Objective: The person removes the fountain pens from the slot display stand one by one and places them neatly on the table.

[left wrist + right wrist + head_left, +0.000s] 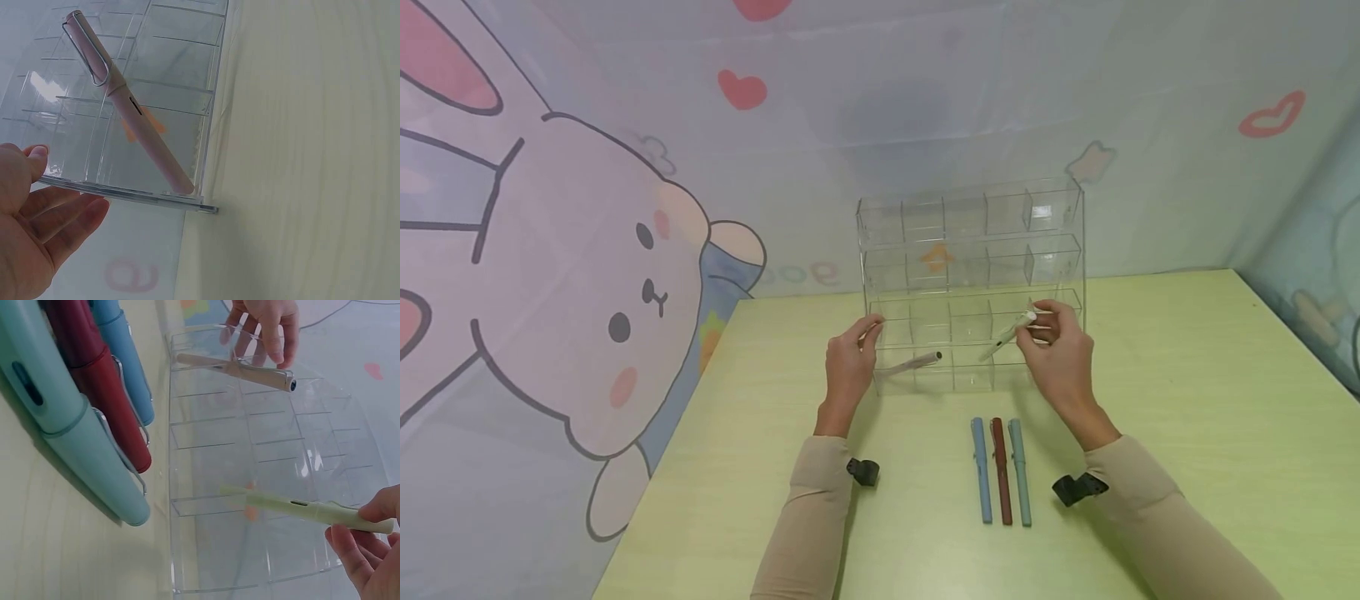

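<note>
A clear tiered pen rack (967,218) with several compartments stands on the table. My left hand (850,362) holds its left side edge, thumb on the inner face and fingers outside, as the left wrist view shows. Slanting in the bottom left compartment is a pink pen (140,122) with a wire clip, its capped end up and to the right in the head view. Between thumb and fingers, my right hand (1063,354) pinches a pale green pen (300,509) by its clip end. The other end of this pen points down and left at the lower tiers.
Side by side on the table (1187,400), in front of the rack, lie a blue pen (981,471), a dark red pen (1002,471) and a teal pen (1020,471). Behind the rack hangs a printed cloth (820,167) with a cartoon rabbit.
</note>
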A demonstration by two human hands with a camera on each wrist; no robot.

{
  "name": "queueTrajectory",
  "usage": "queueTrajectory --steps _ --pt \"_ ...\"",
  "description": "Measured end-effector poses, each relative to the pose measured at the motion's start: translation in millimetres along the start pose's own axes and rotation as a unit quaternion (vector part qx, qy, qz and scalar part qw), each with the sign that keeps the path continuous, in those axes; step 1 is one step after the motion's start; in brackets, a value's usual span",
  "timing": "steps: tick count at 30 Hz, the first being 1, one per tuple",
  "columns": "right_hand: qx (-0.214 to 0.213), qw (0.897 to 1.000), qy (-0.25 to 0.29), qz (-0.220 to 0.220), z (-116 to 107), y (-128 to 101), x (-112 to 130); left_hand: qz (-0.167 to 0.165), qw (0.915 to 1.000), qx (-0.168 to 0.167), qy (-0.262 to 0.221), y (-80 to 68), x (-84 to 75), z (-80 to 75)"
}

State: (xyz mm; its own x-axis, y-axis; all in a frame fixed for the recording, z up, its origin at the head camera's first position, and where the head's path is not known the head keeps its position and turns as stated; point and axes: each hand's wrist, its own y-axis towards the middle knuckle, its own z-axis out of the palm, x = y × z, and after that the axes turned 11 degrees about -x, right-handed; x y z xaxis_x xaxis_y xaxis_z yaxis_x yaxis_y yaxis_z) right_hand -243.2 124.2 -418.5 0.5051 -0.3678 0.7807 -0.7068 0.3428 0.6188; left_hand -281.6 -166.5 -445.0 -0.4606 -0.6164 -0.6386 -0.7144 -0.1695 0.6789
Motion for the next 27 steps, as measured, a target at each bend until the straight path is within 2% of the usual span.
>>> queueTrajectory --steps 10,16,27 --pt "-0.034 0.999 0.007 -0.006 -10.4 4.4 12.6 -0.003 1.0000 0.005 0.003 0.7 0.1 0.2" --pt "-0.040 0.999 0.008 -0.020 -15.1 6.5 15.5 0.003 1.0000 -0.003 -0.005 1.7 -0.3 1.1" --pt "-0.043 0.998 0.039 0.006 -25.4 7.2 22.4 -0.001 1.0000 -0.002 -0.002 0.3 0.4 1.2"
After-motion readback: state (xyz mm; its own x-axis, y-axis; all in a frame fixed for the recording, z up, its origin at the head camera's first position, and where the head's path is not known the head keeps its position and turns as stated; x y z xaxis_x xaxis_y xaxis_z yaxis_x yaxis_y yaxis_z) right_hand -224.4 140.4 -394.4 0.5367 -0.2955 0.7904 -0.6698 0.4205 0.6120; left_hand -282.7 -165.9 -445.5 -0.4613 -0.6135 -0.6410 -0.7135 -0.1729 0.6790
